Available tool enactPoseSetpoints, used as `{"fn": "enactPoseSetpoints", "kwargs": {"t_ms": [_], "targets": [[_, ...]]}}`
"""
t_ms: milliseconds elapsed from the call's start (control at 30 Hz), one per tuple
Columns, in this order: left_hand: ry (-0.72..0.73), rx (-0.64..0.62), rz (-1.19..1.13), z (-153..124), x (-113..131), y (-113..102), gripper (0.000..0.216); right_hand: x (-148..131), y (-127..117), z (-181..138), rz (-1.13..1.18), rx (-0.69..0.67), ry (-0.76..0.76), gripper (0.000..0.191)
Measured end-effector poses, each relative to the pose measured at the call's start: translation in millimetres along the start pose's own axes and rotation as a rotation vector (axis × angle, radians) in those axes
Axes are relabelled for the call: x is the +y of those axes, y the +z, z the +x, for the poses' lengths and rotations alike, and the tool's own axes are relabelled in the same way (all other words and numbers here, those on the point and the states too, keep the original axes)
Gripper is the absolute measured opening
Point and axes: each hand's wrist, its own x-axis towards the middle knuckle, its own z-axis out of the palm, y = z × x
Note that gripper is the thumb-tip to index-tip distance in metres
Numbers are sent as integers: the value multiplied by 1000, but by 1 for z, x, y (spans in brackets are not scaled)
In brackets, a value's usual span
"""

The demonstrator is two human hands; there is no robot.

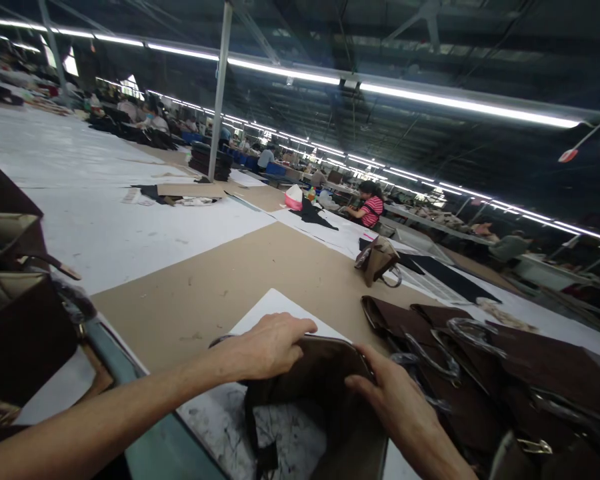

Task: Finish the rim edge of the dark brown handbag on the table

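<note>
Between left hand (267, 347) and right hand (387, 393) (both gripping): brown bag (325, 400).

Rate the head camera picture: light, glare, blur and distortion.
Head view: wide-lens bending curves the ceiling light strips and tilts the pole; strips blow out white, roof stays dark; left hand and right hand on the brown bag are sharp, distant workers soft.

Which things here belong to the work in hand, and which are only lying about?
In hand:
- brown bag, gripped at its open rim by the left hand and the right hand
- white sheet under it

Lying about:
- row of brown bags on the right
- small tan bag
- pink-and-white item far off
</note>
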Motion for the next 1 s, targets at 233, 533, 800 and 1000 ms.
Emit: {"fn": "enactPoseSetpoints", "kwargs": {"t_ms": [233, 533, 800, 1000], "targets": [[-38, -61, -458, -20, -23, -6, 31, -5, 1, 13, 112, 121, -68, 29], [-67, -57, -780, -16, -44, 8, 32, 17, 7, 18, 365, 77, -99, 43], [-63, 1, -903, -17, -41, 13, 29, 27, 13, 27, 391, 96, -102, 43], [-210, 30, -932, -14, -34, 16, 27, 33, 11, 31, 318, -25, -105, 45]]}}
